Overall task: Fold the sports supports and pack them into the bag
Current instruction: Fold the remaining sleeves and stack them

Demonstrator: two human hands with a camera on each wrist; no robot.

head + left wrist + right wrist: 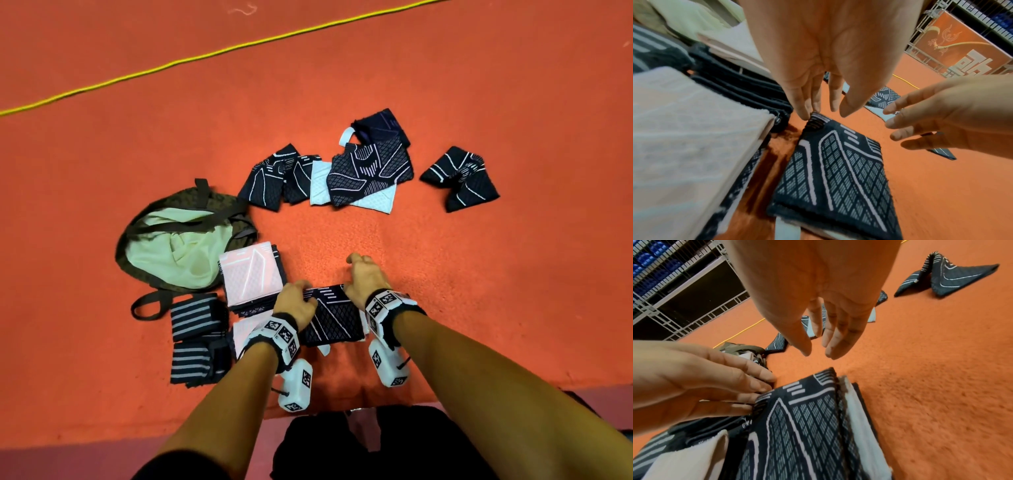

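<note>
Nearest, folded dark support (334,317) flat on orange floor (479,274), left hand (297,301) fingertips touching its far left corner, right hand (364,277) relaxed above, gripping nothing; folding step probably finishing; next, stacking or into bag (178,246) at left.

Supports spread on the floor (479,291)

The bag (178,253) lay left of the folded support (334,318) (others (370,168) lay behind).

We're looking down on an orange carpeted floor (479,257), and a yellow cord (219,53) runs across it at a slant. Beyond it we see a grey wire rack (674,293) holding blue containers (645,259), beside an orange panel (962,47) with pale ornament.
</note>
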